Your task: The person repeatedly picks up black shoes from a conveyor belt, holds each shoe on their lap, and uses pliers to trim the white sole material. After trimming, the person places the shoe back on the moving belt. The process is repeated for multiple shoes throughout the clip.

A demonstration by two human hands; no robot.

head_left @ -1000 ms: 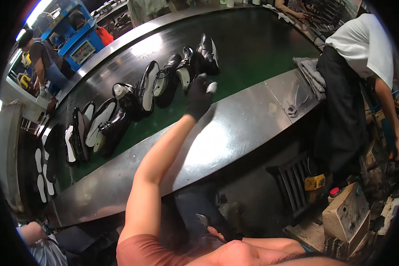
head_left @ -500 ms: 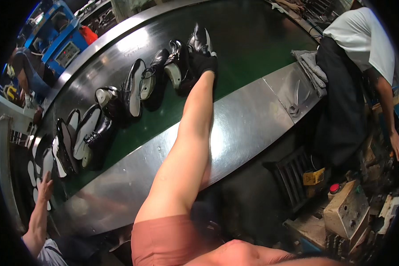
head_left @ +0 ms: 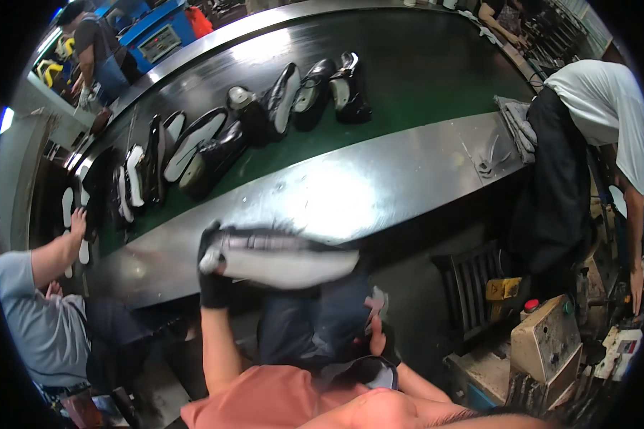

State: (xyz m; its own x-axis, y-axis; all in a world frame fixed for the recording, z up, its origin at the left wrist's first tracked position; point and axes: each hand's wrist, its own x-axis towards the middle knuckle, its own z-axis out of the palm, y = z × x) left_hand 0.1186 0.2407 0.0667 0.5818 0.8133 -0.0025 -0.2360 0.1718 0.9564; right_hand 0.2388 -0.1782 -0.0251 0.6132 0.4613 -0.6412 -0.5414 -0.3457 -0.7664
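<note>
In front of me my left hand (head_left: 213,272), in a black glove with a pale tip, grips one end of a black shoe (head_left: 290,243). The shoe lies on its side, blurred, with its long whitish sole (head_left: 286,267) facing me. It is held above the near edge of the steel table. Lower, beside my dark trousers, my bare right hand (head_left: 376,337) is closed around the lower end of a small pale pinkish-grey piece (head_left: 377,302), too blurred to name. On the green belt (head_left: 415,93) beyond stands a row of black shoes (head_left: 283,96) with pale soles.
At the left, a co-worker's hand (head_left: 78,220) reaches toward pale insoles (head_left: 67,207) at the belt's end. A person in a white shirt (head_left: 601,93) bends at the right. Near my right are a control box (head_left: 544,336) with a red button and a dark slatted chair (head_left: 472,289).
My left hand has come back from the far side of the belt toward me, bringing a shoe off the row. My right hand has come into view, and my view has shifted.
</note>
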